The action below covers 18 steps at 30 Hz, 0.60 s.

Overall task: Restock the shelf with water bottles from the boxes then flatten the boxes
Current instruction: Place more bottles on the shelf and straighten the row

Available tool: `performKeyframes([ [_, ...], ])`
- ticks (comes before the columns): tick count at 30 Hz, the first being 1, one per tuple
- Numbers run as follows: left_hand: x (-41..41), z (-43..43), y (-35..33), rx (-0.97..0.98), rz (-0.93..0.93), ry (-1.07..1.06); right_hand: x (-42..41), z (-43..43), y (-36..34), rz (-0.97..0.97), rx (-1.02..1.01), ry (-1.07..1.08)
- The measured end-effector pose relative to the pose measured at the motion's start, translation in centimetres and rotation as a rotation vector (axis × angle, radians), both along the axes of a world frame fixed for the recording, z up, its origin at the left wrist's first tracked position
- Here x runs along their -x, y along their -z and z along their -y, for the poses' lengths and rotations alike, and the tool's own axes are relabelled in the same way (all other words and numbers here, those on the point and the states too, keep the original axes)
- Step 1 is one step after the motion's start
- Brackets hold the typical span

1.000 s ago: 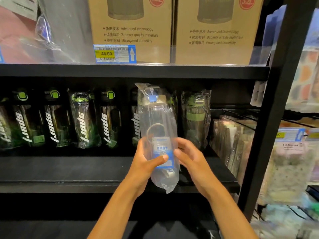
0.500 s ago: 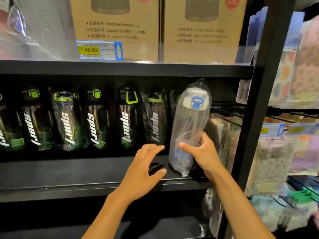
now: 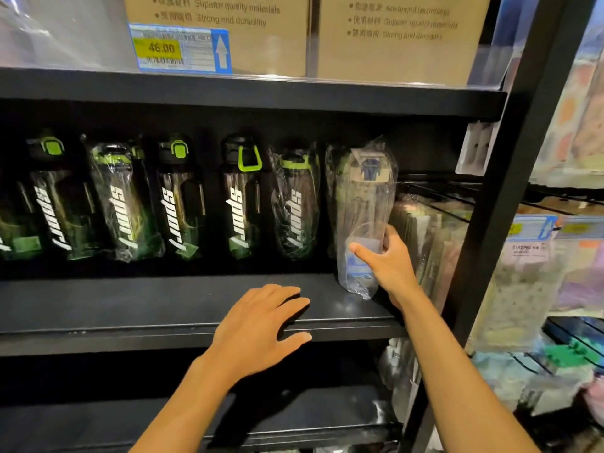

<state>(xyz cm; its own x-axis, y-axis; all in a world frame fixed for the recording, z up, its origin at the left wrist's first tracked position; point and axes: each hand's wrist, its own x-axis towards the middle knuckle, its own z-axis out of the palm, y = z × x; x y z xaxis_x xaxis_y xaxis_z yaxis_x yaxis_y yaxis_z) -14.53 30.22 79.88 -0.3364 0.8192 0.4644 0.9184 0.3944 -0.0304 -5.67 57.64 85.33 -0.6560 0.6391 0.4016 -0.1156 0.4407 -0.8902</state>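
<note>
Dark sport btls [image 3: 242, 204]: 6 counted in row w/ lettering visible, leftmost cut by frame edge. Clear bagged btl [image 3: 362, 197]: 1 noted. Cardboard boxes [image 3: 261, 44]: 2 seen above; price tag [image 3: 179, 49]: 1.

This is a shop aisle. A black metal shelf [image 3: 130, 302] carries a row of identical plastic-wrapped sport bottles [image 3: 183, 197], and above them printed product boxes [image 3: 392, 53] stand behind a price tag [image 3: 179, 49] reading 46.00. To the right, packaged goods [image 3: 523, 289] hang beneath more price labels [image 3: 529, 227].

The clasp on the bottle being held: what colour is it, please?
Blue clasp on the bottle; head view.
</note>
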Motion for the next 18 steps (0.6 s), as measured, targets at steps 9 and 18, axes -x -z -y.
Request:
performKeyframes([
  [9, 0.0, -0.3, 0.3, 0.004, -0.01, -0.015, -0.2, -0.7, 0.9, 0.097, 0.041, -0.047],
  [18, -0.3, -0.3, 0.0, 0.019, 0.002, -0.029, -0.3, -0.8, 1.3, 0.147, -0.083, 0.056],
])
